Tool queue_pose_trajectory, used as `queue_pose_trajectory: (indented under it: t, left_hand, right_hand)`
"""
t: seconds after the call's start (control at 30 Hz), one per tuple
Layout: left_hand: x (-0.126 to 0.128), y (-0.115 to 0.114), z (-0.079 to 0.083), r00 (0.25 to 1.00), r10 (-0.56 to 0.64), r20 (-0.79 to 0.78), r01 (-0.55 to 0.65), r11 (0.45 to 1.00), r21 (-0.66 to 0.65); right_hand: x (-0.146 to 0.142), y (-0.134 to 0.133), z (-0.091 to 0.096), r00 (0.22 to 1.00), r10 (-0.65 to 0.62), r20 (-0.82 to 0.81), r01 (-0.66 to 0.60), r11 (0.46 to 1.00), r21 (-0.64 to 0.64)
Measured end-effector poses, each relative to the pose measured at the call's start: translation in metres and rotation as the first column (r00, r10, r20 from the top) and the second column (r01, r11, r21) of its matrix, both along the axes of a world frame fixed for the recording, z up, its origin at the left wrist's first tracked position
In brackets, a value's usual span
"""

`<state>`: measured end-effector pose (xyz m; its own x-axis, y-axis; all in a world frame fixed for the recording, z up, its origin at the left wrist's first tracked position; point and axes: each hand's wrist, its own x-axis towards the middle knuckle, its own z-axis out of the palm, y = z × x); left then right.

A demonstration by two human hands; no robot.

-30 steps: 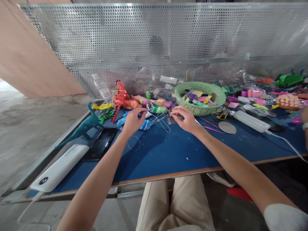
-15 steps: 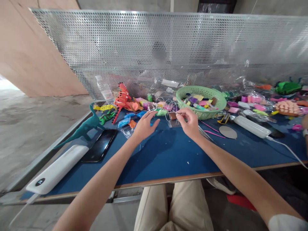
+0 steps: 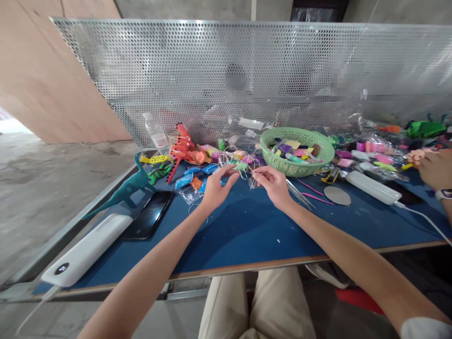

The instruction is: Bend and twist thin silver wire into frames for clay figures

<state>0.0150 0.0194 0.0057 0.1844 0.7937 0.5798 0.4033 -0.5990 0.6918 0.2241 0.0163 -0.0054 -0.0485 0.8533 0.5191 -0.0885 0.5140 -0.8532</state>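
Right hand [image 3: 277,188]: fingertips drawn close together in a narrow pinch that appears to hold the thin wire, knuckles outward.
Left hand [image 3: 217,188]: thumb standing apart from the fingers, fingertips beside the loops; whether they grip a strand I cannot tell.
Thin wire [image 3: 243,162]: pale, springy-looking loops between the two sets of fingertips and just beyond them, raised above the table.
Handling the loops: in my judgement, a firm pinch near where strands cross would suit, with light, even tension so nothing kinks; the left thumb could close in to steady the other side. Loose coils are best kept clear of nearby clutter.
Green piece [image 3: 241,166]: behind the wire, just past the fingertips.
Blue packets [image 3: 184,180]: left of the left fingers, near, with an orange piece [image 3: 196,183] among them.
Green basket [image 3: 296,168]: beyond and right of the right fingers, holding colourful bits.
Pink sticks [image 3: 318,198]: right of the right hand, alongside straight silvery strands [image 3: 300,194].
Teal dinosaur [image 3: 129,187]: farther left of the left fingers, standing beside a black phone [image 3: 150,214].
Co-worker's hand [image 3: 438,170]: far right of the fingers, well apart, at a peach-coloured knobbly piece.
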Motion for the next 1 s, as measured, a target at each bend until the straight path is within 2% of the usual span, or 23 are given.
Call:
queue_pose_trajectory:
  t: [0.2,0.4,0.6,0.7,0.87,0.93,1.0]
  left_hand:
    - [0.002,0.003,-0.004,0.97,-0.014,0.243,0.06,0.982,-0.18]
    - [0.006,0.002,-0.002,0.913,-0.039,0.407,0.184,0.928,-0.324]
    - [0.009,0.0,-0.003,0.891,-0.032,0.454,0.21,0.914,-0.348]
    - [0.009,0.003,-0.007,0.846,-0.044,0.532,0.248,0.914,-0.32]
    - [0.006,0.006,-0.008,0.804,-0.033,0.593,0.264,0.914,-0.307]
    - [0.003,0.006,-0.006,0.805,-0.017,0.593,0.253,0.914,-0.316]
    - [0.0,0.007,-0.005,0.804,-0.002,0.594,0.247,0.911,-0.331]
  right_hand:
    - [0.001,-0.005,0.001,0.984,-0.073,0.162,0.048,0.987,0.153]
    - [0.0,-0.013,0.005,0.951,-0.131,0.279,0.028,0.938,0.346]
    - [0.001,-0.012,0.004,0.928,-0.153,0.339,-0.026,0.883,0.469]
    - [0.001,-0.013,0.004,0.922,-0.135,0.362,-0.074,0.858,0.509]
    - [0.003,-0.02,0.006,0.916,-0.089,0.39,-0.114,0.876,0.469]
    - [0.007,-0.021,0.007,0.924,-0.132,0.36,-0.067,0.868,0.491]
    - [0.014,-0.017,0.009,0.923,-0.255,0.288,0.06,0.836,0.546]
